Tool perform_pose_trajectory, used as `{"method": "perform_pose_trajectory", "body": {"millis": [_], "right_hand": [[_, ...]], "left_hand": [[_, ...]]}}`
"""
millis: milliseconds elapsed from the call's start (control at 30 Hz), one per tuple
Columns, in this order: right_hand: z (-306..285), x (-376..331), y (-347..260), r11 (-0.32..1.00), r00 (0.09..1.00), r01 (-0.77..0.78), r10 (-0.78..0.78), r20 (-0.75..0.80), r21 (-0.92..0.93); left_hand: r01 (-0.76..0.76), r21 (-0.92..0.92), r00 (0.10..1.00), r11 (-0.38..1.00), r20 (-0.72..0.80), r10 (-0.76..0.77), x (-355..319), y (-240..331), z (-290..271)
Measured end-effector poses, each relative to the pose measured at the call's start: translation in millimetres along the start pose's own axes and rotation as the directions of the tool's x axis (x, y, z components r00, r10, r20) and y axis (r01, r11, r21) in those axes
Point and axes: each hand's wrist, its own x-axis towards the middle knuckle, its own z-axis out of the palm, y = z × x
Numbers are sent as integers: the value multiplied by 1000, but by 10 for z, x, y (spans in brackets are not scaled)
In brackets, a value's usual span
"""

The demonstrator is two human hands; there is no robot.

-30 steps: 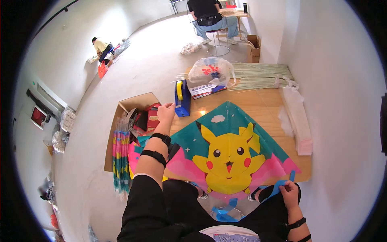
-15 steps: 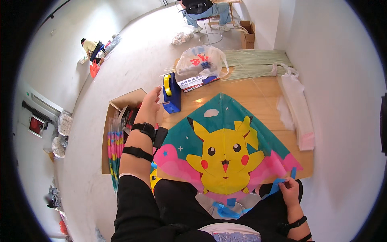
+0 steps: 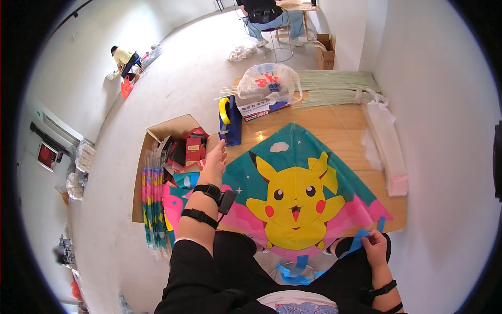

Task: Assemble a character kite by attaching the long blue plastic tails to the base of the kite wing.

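A kite (image 3: 295, 209) with a yellow cartoon character on teal and pink lies spread on the wooden table, its lower edge over my lap. At its right corner, my right hand (image 3: 375, 247) is closed, pinching a blue streamer (image 3: 358, 242) attached near that corner. My left hand (image 3: 215, 157) reaches to the front end of a blue tape dispenser (image 3: 235, 132) that carries a yellow-cored tape roll (image 3: 224, 111). Its fingers are stretched out, and I see nothing held in them. More blue streamer (image 3: 295, 275) hangs below the kite's bottom edge.
Left of the table, a cardboard box (image 3: 137, 183) holds red packets and packaged kites (image 3: 153, 204). Behind the dispenser are a plastic bag (image 3: 256, 83), a carton (image 3: 261, 109) and thin rods (image 3: 340, 81). Plastic sleeves (image 3: 384, 141) lie along the right edge. Two people sit farther off.
My left hand has moved right and nearer to me, from the dispenser's left side to its front end. The box's contents are more exposed. My right hand stays on the streamer.
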Motion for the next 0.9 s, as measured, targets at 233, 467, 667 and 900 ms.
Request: {"method": "perform_pose_trajectory", "body": {"millis": [233, 467, 667, 900], "right_hand": [[-11, -22, -5, 998, 999, 0, -3, -39, -59], [-48, -57, -26, 991, 997, 56, -49, -56, 119], [-81, -59, -5, 995, 997, 55, -50, -51, 87], [209, -301, -397, 990, 989, 135, -137, 47, 39]], "left_hand": [[-169, 723, 911, 670, -145, 387, 133, 438, 30], [-196, 889, 882, 414, -24, 470, -844, 339, -57], [-797, -47, 528, 602, 427, 734, -2429, 98, -58], [-618, -306, 530, 724, 517, 672, -4400, -106, -257]]}}
